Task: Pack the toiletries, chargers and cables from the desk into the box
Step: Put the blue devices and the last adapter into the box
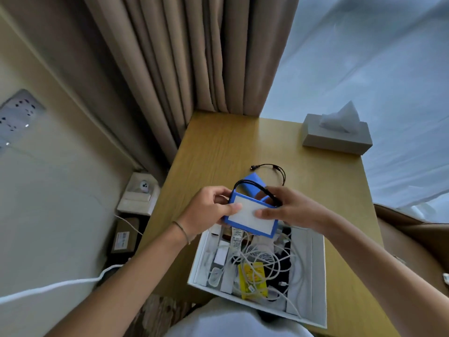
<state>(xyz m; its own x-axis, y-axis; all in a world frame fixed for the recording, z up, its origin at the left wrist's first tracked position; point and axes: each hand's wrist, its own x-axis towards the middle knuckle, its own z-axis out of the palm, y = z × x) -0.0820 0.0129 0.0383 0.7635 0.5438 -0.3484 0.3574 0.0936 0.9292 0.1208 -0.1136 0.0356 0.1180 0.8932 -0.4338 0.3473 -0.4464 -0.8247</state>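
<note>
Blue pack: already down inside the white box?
No: both hands, left hand and right hand, hold the blue pack above the white box.

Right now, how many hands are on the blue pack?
2. The left hand grips the left end of the blue pack; the right hand holds its right end, pinching the black cable.

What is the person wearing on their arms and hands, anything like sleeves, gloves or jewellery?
Both forearms are bare, with no sleeves in view and no gloves. The left hand has a thin bracelet around its wrist. The right hand shows no ring, watch or band that can be made out.
</note>
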